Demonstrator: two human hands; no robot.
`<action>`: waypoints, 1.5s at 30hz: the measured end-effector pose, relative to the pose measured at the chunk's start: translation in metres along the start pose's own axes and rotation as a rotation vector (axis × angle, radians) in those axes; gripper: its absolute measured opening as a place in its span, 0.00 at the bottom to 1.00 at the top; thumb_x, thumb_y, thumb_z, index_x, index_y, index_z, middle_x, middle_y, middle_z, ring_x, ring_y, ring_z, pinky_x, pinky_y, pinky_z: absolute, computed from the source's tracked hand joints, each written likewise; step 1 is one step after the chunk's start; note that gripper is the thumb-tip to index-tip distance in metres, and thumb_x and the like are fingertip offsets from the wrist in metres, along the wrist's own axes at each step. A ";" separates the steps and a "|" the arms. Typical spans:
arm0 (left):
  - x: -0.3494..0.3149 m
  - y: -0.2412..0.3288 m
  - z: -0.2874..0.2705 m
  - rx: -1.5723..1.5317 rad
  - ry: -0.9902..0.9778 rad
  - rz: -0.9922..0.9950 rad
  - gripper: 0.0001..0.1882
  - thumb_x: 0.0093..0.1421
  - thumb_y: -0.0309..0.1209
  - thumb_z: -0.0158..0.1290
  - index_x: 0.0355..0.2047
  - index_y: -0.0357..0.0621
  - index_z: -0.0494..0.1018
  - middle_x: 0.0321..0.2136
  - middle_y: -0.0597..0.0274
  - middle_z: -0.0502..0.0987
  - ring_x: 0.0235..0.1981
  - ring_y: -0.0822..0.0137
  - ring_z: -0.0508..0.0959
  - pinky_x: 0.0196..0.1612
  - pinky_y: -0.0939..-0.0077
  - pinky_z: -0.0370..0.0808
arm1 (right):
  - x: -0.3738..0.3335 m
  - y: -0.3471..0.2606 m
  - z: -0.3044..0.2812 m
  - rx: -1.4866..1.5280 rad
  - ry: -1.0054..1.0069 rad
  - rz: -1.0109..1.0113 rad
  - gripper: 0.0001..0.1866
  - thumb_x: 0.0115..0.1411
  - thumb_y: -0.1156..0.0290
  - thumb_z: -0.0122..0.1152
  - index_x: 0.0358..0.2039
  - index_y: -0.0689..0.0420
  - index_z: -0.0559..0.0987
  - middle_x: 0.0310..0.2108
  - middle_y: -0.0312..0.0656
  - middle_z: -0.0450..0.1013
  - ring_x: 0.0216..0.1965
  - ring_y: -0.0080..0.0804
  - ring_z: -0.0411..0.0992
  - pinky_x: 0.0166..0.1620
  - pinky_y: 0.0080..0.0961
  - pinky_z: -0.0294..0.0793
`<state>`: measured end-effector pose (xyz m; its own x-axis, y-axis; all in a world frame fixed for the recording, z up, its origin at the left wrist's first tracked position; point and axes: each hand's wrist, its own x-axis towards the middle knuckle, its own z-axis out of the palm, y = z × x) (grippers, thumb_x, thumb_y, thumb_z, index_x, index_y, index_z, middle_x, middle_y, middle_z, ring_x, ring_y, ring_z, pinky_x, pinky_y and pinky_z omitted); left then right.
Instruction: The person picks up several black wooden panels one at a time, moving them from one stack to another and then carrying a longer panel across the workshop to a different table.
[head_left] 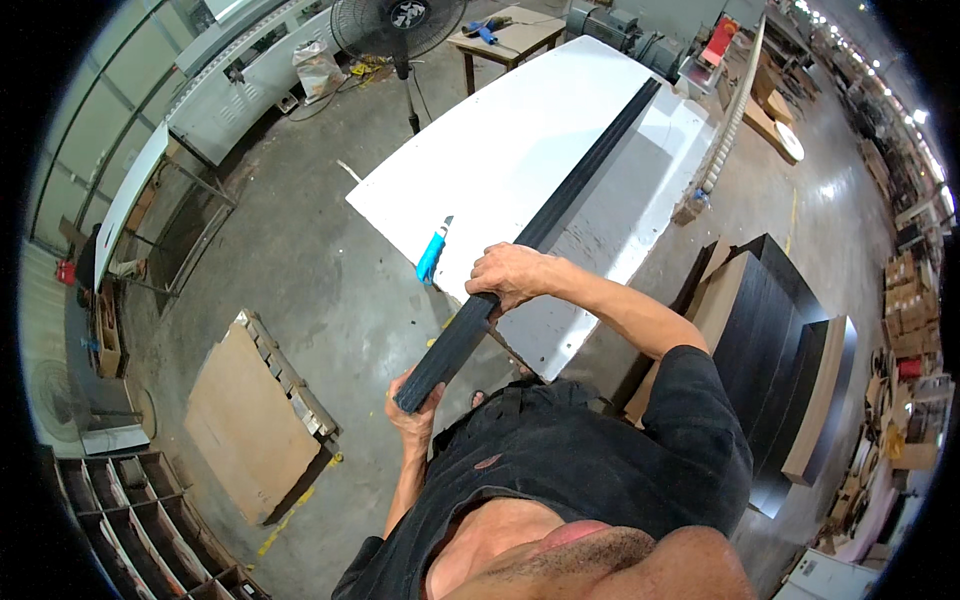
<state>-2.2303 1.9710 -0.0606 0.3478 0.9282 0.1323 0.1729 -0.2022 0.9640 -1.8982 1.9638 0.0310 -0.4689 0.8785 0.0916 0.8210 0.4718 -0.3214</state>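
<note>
A long black strip (580, 180), perhaps several narrow boards together, runs from the far right corner of the white table (480, 150) past its near edge. My right hand (510, 274) wraps over the strip near that edge, fingers closed round it. Lower down, my left hand (412, 412) grips the strip's near end from the side and below, with the thumb up along it. The fingers under the strip are partly hidden. A blue utility knife (432, 255) lies at the table's left edge, its blade pointing away from me.
A standing fan (400, 20) and a small wooden table (510, 35) with a blue power tool stand beyond the table. A flat brown board (250, 420) on a pallet lies on the floor at left. Stacked black boards (750, 340) are at right.
</note>
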 end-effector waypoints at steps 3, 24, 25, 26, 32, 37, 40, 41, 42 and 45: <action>0.000 0.002 -0.001 0.001 -0.003 -0.001 0.25 0.44 0.28 0.72 0.43 0.35 0.76 0.37 0.55 0.81 0.38 0.65 0.81 0.45 0.72 0.76 | 0.001 -0.001 0.002 -0.012 -0.013 0.011 0.23 0.41 0.53 0.76 0.28 0.53 0.74 0.25 0.36 0.73 0.35 0.38 0.74 0.42 0.39 0.71; 0.002 -0.001 -0.001 0.046 -0.001 0.074 0.28 0.44 0.34 0.74 0.42 0.32 0.76 0.34 0.56 0.81 0.36 0.66 0.79 0.43 0.73 0.75 | -0.002 -0.006 -0.003 -0.003 -0.024 0.037 0.22 0.39 0.54 0.77 0.26 0.54 0.76 0.25 0.37 0.74 0.35 0.39 0.75 0.44 0.38 0.71; 0.002 -0.001 -0.001 0.049 -0.004 0.064 0.28 0.44 0.34 0.74 0.42 0.32 0.76 0.34 0.56 0.80 0.36 0.65 0.79 0.43 0.73 0.75 | -0.002 -0.006 -0.004 -0.007 -0.026 0.037 0.22 0.39 0.55 0.77 0.26 0.54 0.76 0.25 0.37 0.74 0.35 0.39 0.75 0.43 0.38 0.71; 0.002 -0.001 0.001 0.037 0.018 0.093 0.27 0.44 0.35 0.74 0.39 0.34 0.75 0.31 0.59 0.78 0.33 0.67 0.77 0.39 0.74 0.74 | -0.001 -0.006 -0.004 -0.007 -0.017 0.027 0.22 0.38 0.55 0.77 0.26 0.54 0.76 0.25 0.37 0.74 0.35 0.39 0.75 0.43 0.38 0.71; 0.001 0.001 0.000 0.012 -0.011 0.041 0.28 0.44 0.34 0.74 0.42 0.32 0.76 0.35 0.55 0.80 0.37 0.65 0.79 0.44 0.74 0.74 | -0.003 -0.005 -0.003 0.000 0.006 0.016 0.22 0.38 0.55 0.77 0.26 0.54 0.76 0.24 0.37 0.74 0.35 0.39 0.75 0.43 0.38 0.71; 0.000 0.008 0.001 0.044 -0.006 0.031 0.28 0.44 0.34 0.74 0.41 0.33 0.76 0.35 0.56 0.80 0.37 0.66 0.79 0.44 0.74 0.74 | -0.002 -0.006 -0.003 0.011 0.001 0.022 0.22 0.38 0.56 0.78 0.26 0.54 0.76 0.24 0.37 0.74 0.34 0.39 0.75 0.43 0.38 0.72; 0.000 0.009 0.002 0.026 -0.001 0.049 0.28 0.44 0.35 0.74 0.41 0.33 0.75 0.35 0.57 0.80 0.36 0.66 0.78 0.43 0.74 0.74 | -0.003 -0.005 -0.001 0.003 0.007 0.016 0.22 0.38 0.55 0.78 0.26 0.54 0.76 0.24 0.37 0.74 0.34 0.39 0.75 0.43 0.38 0.72; 0.000 0.007 0.001 0.029 -0.003 0.061 0.28 0.44 0.35 0.74 0.41 0.33 0.75 0.35 0.57 0.80 0.36 0.66 0.78 0.43 0.74 0.74 | -0.002 -0.005 -0.001 0.001 0.001 0.021 0.22 0.38 0.55 0.78 0.26 0.54 0.76 0.24 0.37 0.74 0.34 0.39 0.75 0.43 0.38 0.72; 0.000 0.003 0.001 0.032 -0.006 0.073 0.28 0.44 0.35 0.74 0.41 0.33 0.75 0.35 0.57 0.80 0.36 0.66 0.78 0.43 0.74 0.74 | -0.002 -0.006 -0.002 0.000 -0.005 0.025 0.22 0.38 0.55 0.78 0.26 0.54 0.76 0.24 0.37 0.74 0.34 0.39 0.75 0.43 0.38 0.72; 0.000 0.001 0.000 0.032 -0.007 0.068 0.28 0.44 0.35 0.74 0.41 0.34 0.75 0.34 0.57 0.80 0.36 0.67 0.78 0.43 0.74 0.74 | -0.002 -0.007 -0.004 -0.015 -0.014 0.029 0.22 0.38 0.55 0.78 0.25 0.54 0.76 0.24 0.36 0.74 0.34 0.39 0.75 0.43 0.38 0.72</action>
<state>-2.2296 1.9709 -0.0592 0.3661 0.9099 0.1951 0.1777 -0.2742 0.9451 -1.9019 1.9587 0.0365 -0.4491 0.8908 0.0695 0.8391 0.4472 -0.3098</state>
